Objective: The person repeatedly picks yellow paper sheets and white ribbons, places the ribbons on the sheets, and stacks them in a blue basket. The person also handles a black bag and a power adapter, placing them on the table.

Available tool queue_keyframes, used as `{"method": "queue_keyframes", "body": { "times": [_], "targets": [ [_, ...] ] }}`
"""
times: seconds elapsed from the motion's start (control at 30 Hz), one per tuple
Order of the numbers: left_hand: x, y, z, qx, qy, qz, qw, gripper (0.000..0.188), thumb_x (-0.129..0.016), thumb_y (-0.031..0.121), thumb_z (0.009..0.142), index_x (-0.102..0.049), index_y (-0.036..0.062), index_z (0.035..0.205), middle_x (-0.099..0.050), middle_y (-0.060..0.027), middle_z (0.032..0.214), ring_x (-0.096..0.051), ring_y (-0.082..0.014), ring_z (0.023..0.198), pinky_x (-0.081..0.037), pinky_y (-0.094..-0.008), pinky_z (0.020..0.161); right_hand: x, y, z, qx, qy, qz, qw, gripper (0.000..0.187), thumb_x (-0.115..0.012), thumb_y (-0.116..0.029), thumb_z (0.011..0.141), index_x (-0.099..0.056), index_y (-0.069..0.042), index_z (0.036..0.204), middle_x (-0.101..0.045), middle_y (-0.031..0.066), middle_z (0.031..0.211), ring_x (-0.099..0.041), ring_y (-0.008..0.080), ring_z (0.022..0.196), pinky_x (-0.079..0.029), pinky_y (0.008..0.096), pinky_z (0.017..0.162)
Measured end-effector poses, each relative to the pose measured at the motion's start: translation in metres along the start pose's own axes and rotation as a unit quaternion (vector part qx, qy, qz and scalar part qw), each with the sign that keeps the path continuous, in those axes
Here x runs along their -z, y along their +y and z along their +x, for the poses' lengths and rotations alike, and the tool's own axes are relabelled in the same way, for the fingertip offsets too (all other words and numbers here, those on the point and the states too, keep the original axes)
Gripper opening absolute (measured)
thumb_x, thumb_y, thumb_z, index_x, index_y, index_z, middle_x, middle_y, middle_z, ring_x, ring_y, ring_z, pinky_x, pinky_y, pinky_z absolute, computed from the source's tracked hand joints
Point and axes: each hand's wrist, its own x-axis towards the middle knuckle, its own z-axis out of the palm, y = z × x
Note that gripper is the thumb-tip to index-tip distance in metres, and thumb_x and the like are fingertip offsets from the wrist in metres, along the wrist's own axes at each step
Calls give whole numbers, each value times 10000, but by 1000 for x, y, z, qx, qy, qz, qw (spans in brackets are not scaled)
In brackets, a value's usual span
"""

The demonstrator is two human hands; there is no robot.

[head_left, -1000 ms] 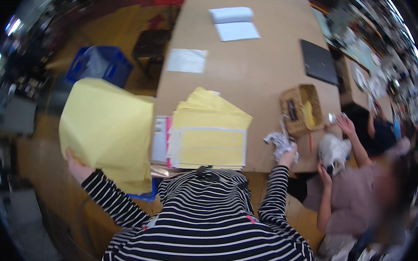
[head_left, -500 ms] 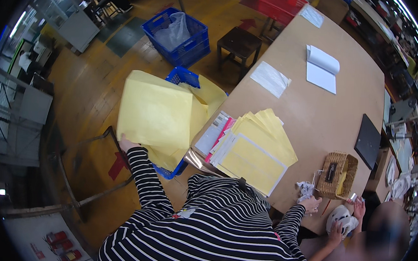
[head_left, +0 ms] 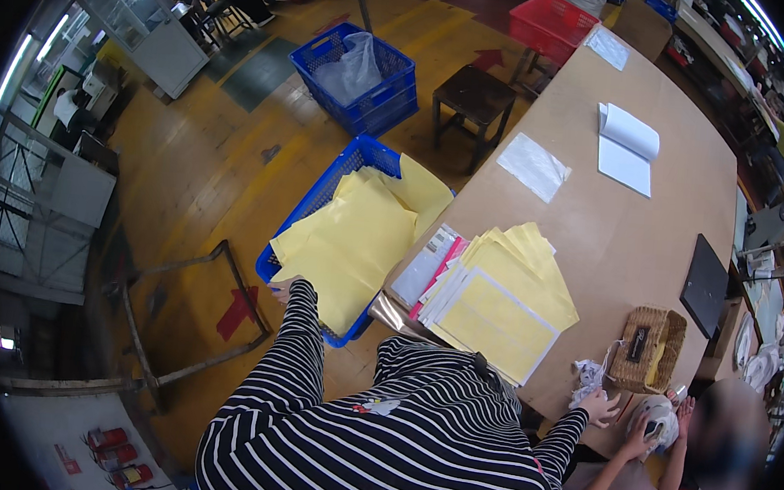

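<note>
My left hand is at the near-left edge of a yellow paper sheet, its fingers closed at that edge and partly hidden by my striped sleeve. The sheet lies on other yellow sheets in a blue plastic crate left of the table. My right hand is over the table's near right edge with its fingers spread and nothing in them. Beside it lies a bunch of white cord. A fanned stack of yellow and white sheets rests on the table in front of me.
A wicker basket and a black flat panel lie on the table's right. A co-worker's hands hold a white object close to my right hand. A metal frame stands at left; a stool and another blue crate stand beyond.
The yellow sheet my left hand held raised has come down into the blue crate, and that hand has moved right with it. My right hand's fingers have spread. The view has shifted slightly.
</note>
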Motion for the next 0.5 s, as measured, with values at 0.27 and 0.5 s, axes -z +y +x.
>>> {"method": "queue_keyframes", "body": {
  "times": [0.27,0.5],
  "targets": [
    [-9,-23,-113,-410,-267,-51,871,572,-681,6,720,-532,13,1272,-570,-205,1257,-523,-330,1203,-405,-390,1053,-8,15,2,-64,79,114,988,66,-782,-282,703,-741,-286,756,-519,-72,1111,-460,195,1139,-277,549,956],
    [-4,-79,-286,-686,-531,-10,497,446,-601,10,733,-609,109,1168,-552,-160,1270,-488,-301,1233,-381,-371,1059,-12,9,-4,72,121,305,942,294,-685,-24,704,-574,-23,976,-499,140,1000,-528,339,963,-407,454,866]
  ]
}}
